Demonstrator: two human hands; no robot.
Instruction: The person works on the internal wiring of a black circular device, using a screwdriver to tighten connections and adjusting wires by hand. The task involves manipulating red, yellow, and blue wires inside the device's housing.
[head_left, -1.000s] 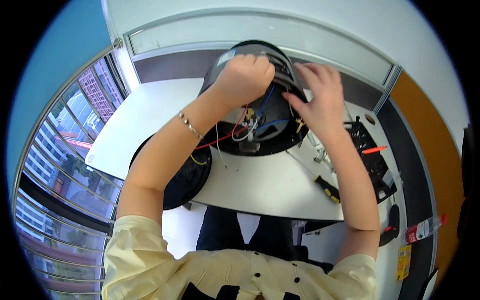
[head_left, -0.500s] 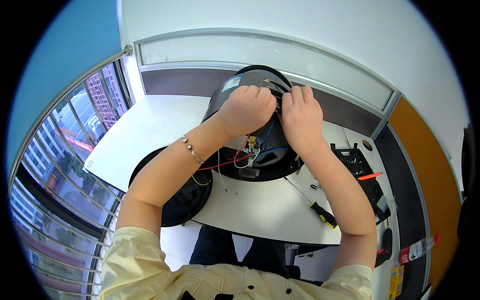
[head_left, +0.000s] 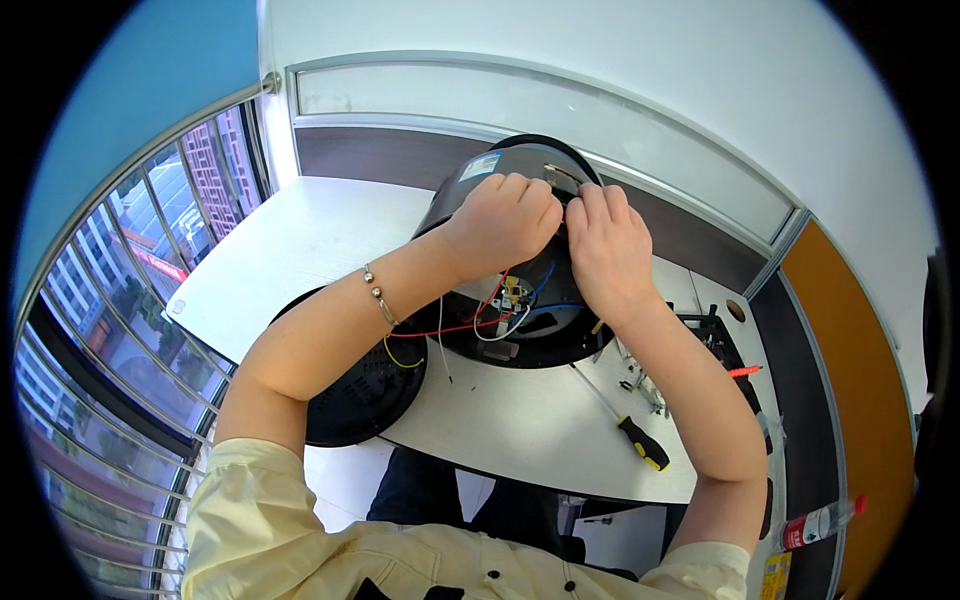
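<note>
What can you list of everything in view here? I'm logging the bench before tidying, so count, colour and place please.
appliance shell: one, black, open underside up, back of the white table, under both hands
wires: several, red, blue, white, yellow, spilling from the shell
round base cover: one, black, table's front edge, below the left forearm
screwdriver: one, black and yellow handle, right front of the table
bottle: one, clear with a red label, far right, low
bracelet: one, silver, left wrist
left hand: on the shell's rim
right hand: beside it, on the shell
</note>
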